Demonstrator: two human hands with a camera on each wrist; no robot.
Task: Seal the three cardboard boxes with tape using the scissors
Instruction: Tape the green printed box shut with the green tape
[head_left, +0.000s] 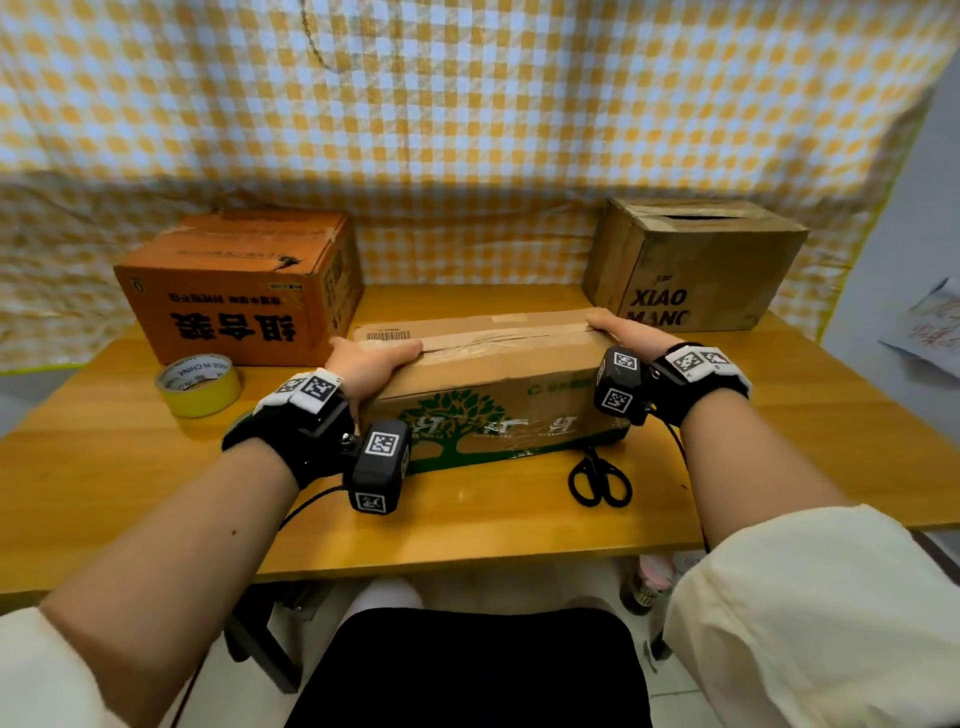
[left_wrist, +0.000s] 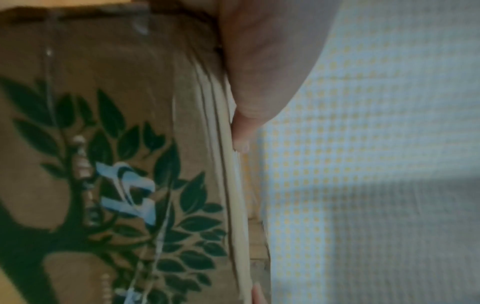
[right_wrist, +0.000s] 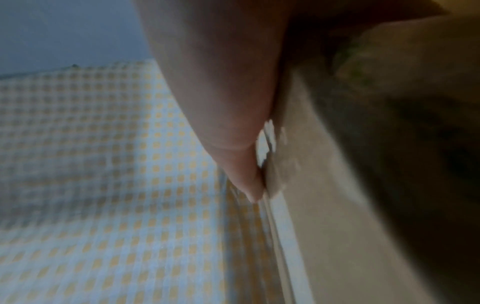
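Three cardboard boxes stand on a wooden table (head_left: 104, 467): a long box with a green tree print (head_left: 488, 384) at centre, an orange box (head_left: 239, 280) behind it to the left bearing large black Chinese characters seen upside down, and a brown box (head_left: 696, 265) behind it to the right, printed "XIAO MANG" as far as it can be read, its top flaps parted by a dark gap. One roll of yellow tape (head_left: 199, 385), its core marked "MADE IN CHINA", lies left of the long box; one pair of black scissors (head_left: 600, 480) lies just in front of its right end. The left hand (head_left: 371, 364) and right hand (head_left: 631, 330) lie with fingers extended on the long box's top at opposite ends, grasping nothing. Only the head view shows tape, scissors and a barcode label; the blurred wrist views show a fingertip (left_wrist: 241, 131) on the box edge and the checked cloth (left_wrist: 376, 123) behind.
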